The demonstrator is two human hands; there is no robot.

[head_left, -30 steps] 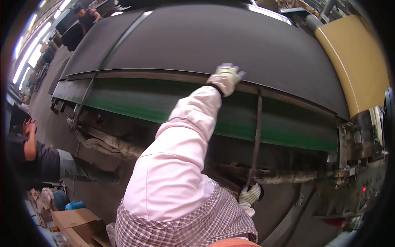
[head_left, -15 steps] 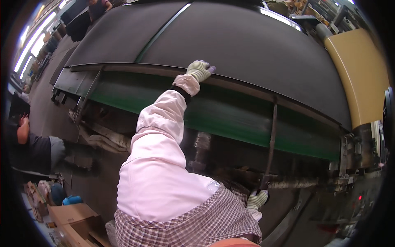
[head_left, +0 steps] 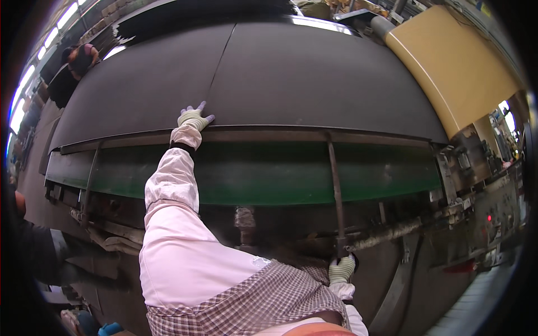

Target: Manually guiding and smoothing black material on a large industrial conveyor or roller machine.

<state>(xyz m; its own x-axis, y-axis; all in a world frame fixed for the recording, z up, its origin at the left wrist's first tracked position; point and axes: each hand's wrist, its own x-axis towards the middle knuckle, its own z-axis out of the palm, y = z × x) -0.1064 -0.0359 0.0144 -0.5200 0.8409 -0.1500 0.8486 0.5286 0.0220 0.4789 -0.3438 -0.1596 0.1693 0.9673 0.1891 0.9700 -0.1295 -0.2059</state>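
Two large dark grey sheets lie side by side on the table, the left sheet [head_left: 129, 84] and the right sheet [head_left: 314, 78], with a thin dark seam [head_left: 220, 63] between them. My left hand [head_left: 194, 119], in a striped knit glove with lilac fingertips, rests on the left sheet near its front edge, just by the seam's near end. Its fingers are spread. Low down in front of me, my right hand [head_left: 341, 270], gloved alike, is closed round the lower end of an upright metal rod [head_left: 336, 190]. Part of that grip is hidden.
A green belt [head_left: 263, 173] runs below the table's front edge. At the right hangs a tan sheet [head_left: 448, 61] over a roller. A control panel with a red light [head_left: 489, 218] stands lower right. Another person [head_left: 82, 60] is at the far left; someone's dark-clothed legs show lower left.
The wide gap between the two sheets has narrowed to a thin seam. My left hand has moved left along the front edge and spread its fingers. My right hand stays on the rod.
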